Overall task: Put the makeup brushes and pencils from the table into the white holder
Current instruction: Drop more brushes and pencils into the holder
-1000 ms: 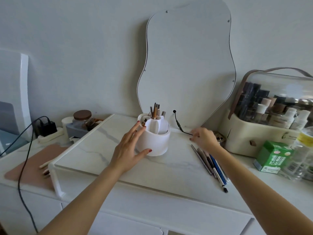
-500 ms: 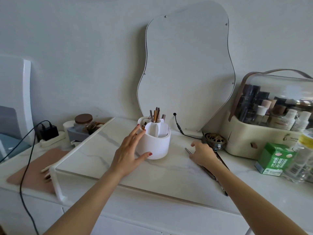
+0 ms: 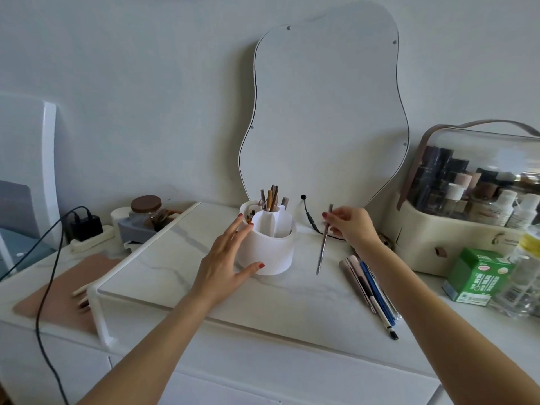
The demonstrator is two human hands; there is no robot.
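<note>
Several sticks already stood in the white holder (image 3: 267,247); her right hand (image 3: 352,226) pinched one pencil (image 3: 323,244), left hand (image 3: 226,258) spread against the holder, a pile of pencils (image 3: 369,287) left on the counter (image 3: 292,296).

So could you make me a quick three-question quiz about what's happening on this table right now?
1. True or false: the right hand holds a thin grey pencil above the table.
2. What does the left hand touch? A) green box B) white holder C) mirror
3. Fill in: more pencils lie on the marble top, to the ____ of the white holder.

Key: 1 true; 2 B; 3 right.
</note>
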